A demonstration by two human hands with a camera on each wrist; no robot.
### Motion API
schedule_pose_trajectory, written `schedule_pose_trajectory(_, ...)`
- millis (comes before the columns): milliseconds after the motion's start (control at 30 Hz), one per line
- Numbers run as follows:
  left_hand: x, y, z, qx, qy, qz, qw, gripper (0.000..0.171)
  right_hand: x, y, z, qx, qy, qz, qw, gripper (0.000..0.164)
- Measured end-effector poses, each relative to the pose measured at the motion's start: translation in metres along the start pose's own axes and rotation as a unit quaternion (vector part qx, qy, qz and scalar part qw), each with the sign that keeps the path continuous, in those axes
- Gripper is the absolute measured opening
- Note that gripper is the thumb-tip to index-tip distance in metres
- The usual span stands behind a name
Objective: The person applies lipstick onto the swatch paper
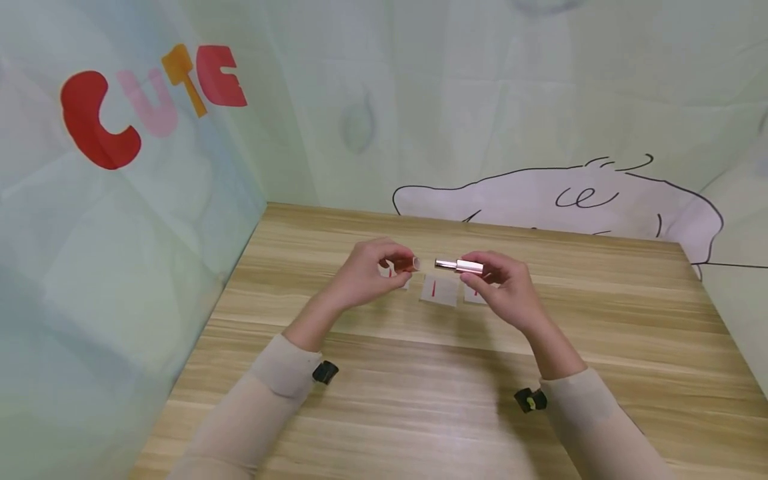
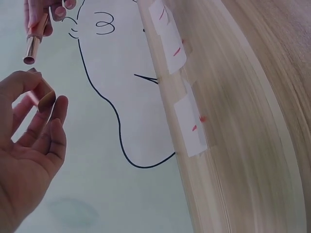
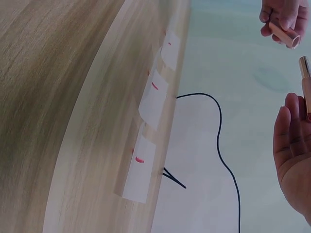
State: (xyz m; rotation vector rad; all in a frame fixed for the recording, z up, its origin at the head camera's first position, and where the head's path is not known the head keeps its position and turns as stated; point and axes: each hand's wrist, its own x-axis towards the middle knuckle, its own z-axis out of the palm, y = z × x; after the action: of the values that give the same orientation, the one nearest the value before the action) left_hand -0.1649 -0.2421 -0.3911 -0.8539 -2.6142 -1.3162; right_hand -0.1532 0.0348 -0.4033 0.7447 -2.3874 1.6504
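A pink-gold lipstick tube point(image 1: 470, 266) with a bare silver inner barrel lies in my right hand point(image 1: 507, 288), pinched between thumb and fingers, its barrel aimed left. Opposite it, my left hand point(image 1: 375, 273) pinches the lipstick cap point(image 1: 417, 265), whose hollow end faces the barrel. A small gap separates the two parts. In the left wrist view the cap point(image 2: 45, 97) sits between thumb and fingertips, with the tube point(image 2: 33, 48) above it. The right wrist view shows the cap point(image 3: 285, 35) at top right and the tube's silver barrel point(image 3: 304, 68) below.
Beneath the hands, a white paper piece point(image 1: 440, 290) with a red stroke lies on the wooden table point(image 1: 390, 400). Similar papers point(image 1: 474, 294) are partly covered by the hands. Printed fabric walls point(image 1: 324, 133) stand behind and left of the table.
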Motion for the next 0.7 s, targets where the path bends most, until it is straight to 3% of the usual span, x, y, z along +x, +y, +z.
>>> schedule_pose_trajectory(367, 0.005, 0.008, 0.007, 0.042, -0.030, 0.022, 0.9984, 0.015, 0.000, 0.001, 0.003, -0.010, -0.010, 0.010, 1.000, 0.024)
schedule_pose_trajectory(700, 0.006, 0.015, 0.010, 0.040, -0.050, 0.028, 0.9976, 0.012, -0.001, 0.001, 0.006, -0.011, -0.026, 0.005, 1.000, 0.024)
